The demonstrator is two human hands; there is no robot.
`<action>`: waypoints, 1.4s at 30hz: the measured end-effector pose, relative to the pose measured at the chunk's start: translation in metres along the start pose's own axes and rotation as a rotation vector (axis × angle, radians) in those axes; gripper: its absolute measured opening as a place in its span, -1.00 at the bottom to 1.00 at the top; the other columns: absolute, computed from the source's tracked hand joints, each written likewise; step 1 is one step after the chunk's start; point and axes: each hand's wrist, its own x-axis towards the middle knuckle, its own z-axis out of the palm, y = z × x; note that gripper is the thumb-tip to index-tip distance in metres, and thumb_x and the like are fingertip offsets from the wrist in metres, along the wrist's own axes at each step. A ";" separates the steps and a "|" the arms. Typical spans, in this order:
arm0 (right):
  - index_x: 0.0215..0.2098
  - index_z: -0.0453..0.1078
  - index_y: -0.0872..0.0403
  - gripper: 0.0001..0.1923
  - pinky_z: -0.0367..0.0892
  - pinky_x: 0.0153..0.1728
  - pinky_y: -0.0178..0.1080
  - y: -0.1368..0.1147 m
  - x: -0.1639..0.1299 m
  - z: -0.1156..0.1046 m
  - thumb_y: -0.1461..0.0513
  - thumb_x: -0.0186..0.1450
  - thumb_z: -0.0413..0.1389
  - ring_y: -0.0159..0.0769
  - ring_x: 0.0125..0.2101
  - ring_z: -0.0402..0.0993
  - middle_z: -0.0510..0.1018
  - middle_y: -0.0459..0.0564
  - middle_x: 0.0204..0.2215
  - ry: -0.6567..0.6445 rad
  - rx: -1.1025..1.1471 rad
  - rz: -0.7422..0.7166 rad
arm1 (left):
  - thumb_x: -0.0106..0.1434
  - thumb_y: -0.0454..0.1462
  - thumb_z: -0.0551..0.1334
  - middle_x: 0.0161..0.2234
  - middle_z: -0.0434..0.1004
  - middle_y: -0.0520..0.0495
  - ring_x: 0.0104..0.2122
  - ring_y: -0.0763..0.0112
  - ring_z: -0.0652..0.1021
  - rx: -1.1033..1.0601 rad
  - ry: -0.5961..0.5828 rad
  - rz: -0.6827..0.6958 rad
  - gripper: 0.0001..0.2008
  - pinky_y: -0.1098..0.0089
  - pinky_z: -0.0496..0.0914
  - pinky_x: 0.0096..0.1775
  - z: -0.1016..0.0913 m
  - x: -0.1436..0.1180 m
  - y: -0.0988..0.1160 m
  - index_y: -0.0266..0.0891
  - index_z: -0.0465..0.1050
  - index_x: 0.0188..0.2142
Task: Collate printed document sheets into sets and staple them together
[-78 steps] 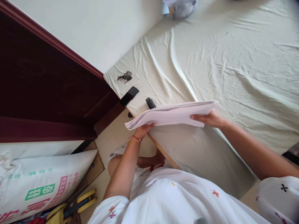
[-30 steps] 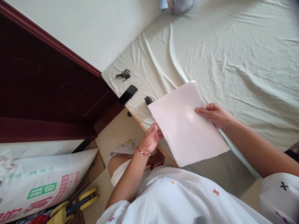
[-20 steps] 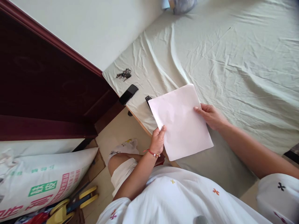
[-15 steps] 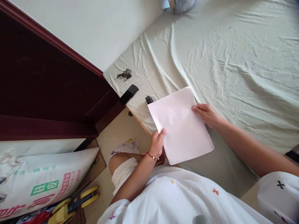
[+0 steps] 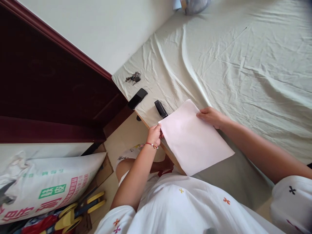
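A white sheet of paper, possibly a thin stack, is held between my two hands over the near edge of the cloth-covered surface. My left hand, with a red beaded bracelet at its wrist, pinches the far left corner. On the far right side, my right hand grips the edge, thumb on top and its other fingers hidden beneath. Just beyond the left corner lies a black stapler, its near end close to the paper.
A black phone and a bunch of keys lie farther back on the pale green sheet. Dark red wooden panelling stands at left. Below it are a printed white sack and a yellow wheeled object.
My left hand has slid up the paper's left edge to the far corner. The paper has turned and come lower, and more of the stapler shows.
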 end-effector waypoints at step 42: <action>-0.54 0.23 0.06 -0.64 0.12 -0.38 -0.25 0.003 0.011 -0.012 0.22 0.40 0.13 -0.33 -0.46 0.27 0.34 -0.07 -0.53 0.082 -0.091 -0.077 | 0.50 -0.21 0.05 0.42 0.34 -0.30 0.49 0.10 0.19 0.890 0.159 0.929 -0.58 -0.08 -0.10 0.48 0.040 0.098 0.048 -0.17 0.41 0.27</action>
